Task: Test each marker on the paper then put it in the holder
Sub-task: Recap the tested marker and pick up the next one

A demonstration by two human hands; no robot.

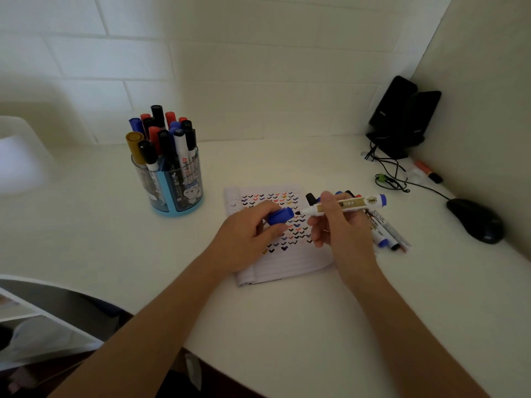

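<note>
Head view, one frame.

- Tabletop [94, 225]: white, set in a corner of white walls.
- Paper [287, 265]: lined pad, lying flat at centre. Its far half is covered with rows of small check marks in black, blue, red and a few in gold.
- Left hand [247, 234]: over the left part of the paper. Grip grasping a blue cap [280, 216] between thumb and curled fingers, with the cap's open end facing right.
- Right hand [339, 228]: over the right edge of the paper. Grip grasping the marker [359, 201] around its barrel.
- The marker is white with a gold label and a blue tail end. It is held above the paper, near level, with the tail slightly farther and higher.
- The marker's dark tip is bare and points left at the cap's mouth, just beside it. Cannot tell whether they touch.
- Loose markers [385, 228]: a small heap on the tabletop, just right of the paper and partly hidden behind the right hand.
- Holder [184, 188]: round, clear and light blue with a cartoon print, standing at far left, well apart from the paper.
- Stored markers [161, 133]: a dense bunch upright in the holder, with caps in black, blue, red and one gold.
- Far right corner: two black speakers [402, 116] with trailing cables.
- An orange highlighter [428, 171] lies by the right wall.
- A black mouse [474, 219] sits on the near side of the highlighter.
</note>
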